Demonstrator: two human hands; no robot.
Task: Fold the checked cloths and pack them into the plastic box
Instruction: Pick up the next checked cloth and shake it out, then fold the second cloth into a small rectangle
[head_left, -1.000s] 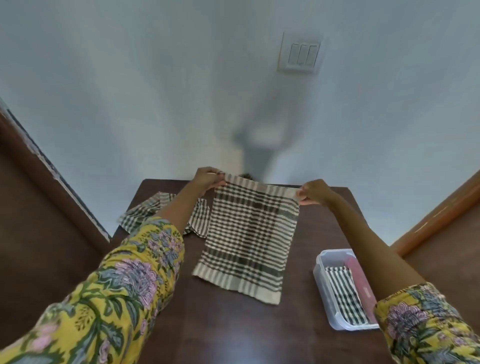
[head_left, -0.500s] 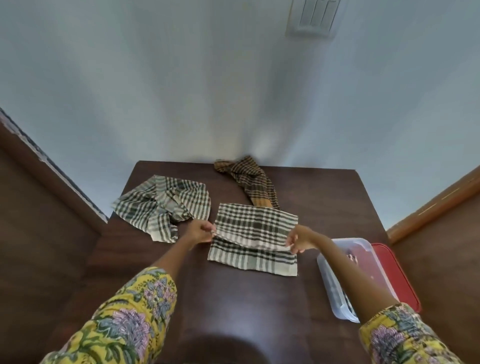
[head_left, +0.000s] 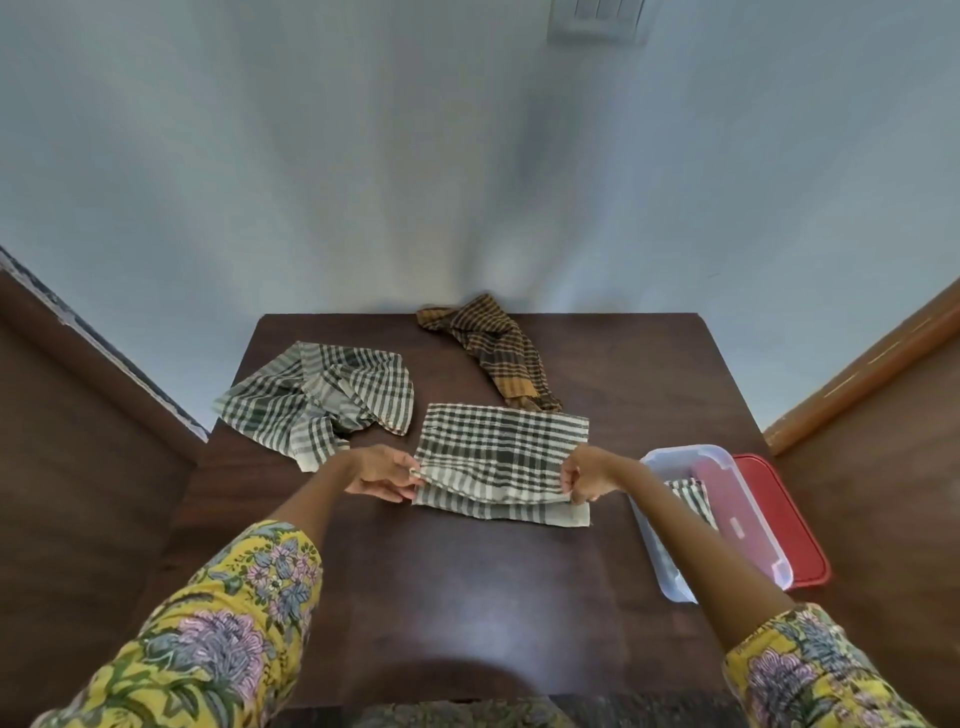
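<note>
A green-and-white checked cloth (head_left: 498, 452) lies folded in half on the dark wooden table (head_left: 467, 587). My left hand (head_left: 382, 474) pinches the left corner of its upper layer and my right hand (head_left: 587, 475) pinches the right corner, just above the lower edge. A second green checked cloth (head_left: 317, 397) lies crumpled at the back left. A brown-and-orange checked cloth (head_left: 498, 358) lies bunched at the back middle. The clear plastic box (head_left: 670, 571) stands to the right, partly behind my right forearm, with a folded striped cloth (head_left: 693, 499) and a pink item (head_left: 727, 504) inside.
A red lid (head_left: 789, 525) lies under or beside the box at the table's right edge. A pale wall rises behind the table, with brown wooden panels to the left and right. Bare tabletop lies in front of the folded cloth.
Both hands brought the cloth's far edge down toward me, folding it in half on the table. The camera tilted, bringing the brown cloth and red lid into view.
</note>
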